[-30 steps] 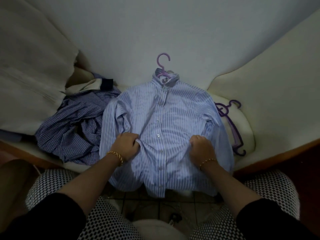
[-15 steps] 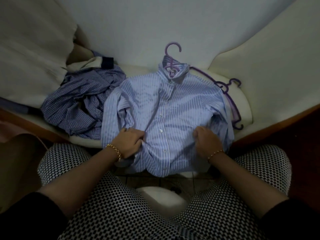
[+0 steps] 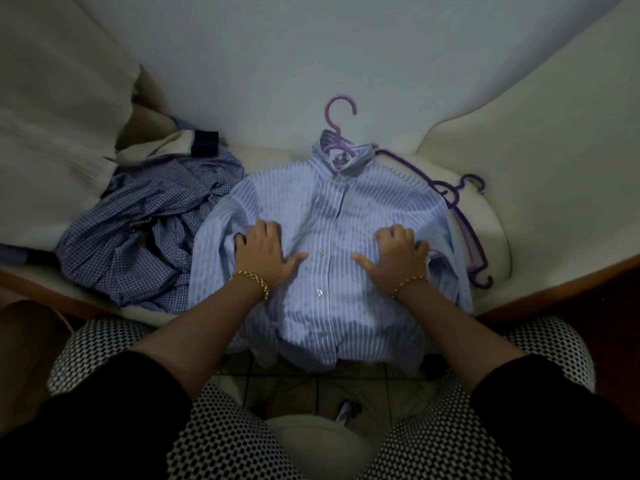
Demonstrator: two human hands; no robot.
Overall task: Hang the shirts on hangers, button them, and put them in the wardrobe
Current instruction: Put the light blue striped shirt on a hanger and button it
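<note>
The striped shirt [image 3: 332,258] is already on a purple hanger [image 3: 337,133] and looks buttoned down the front, laid flat on the sofa seat [image 3: 491,230]. Left to do: wardrobe placement, plus the checked shirt [image 3: 138,230] heaped to the left (spare hangers [image 3: 464,209] are seen at right). The left hand [image 3: 265,252] and right hand [image 3: 398,252] are spread open, pressed flat on the shirt either side of the placket, nothing gripped.
</note>
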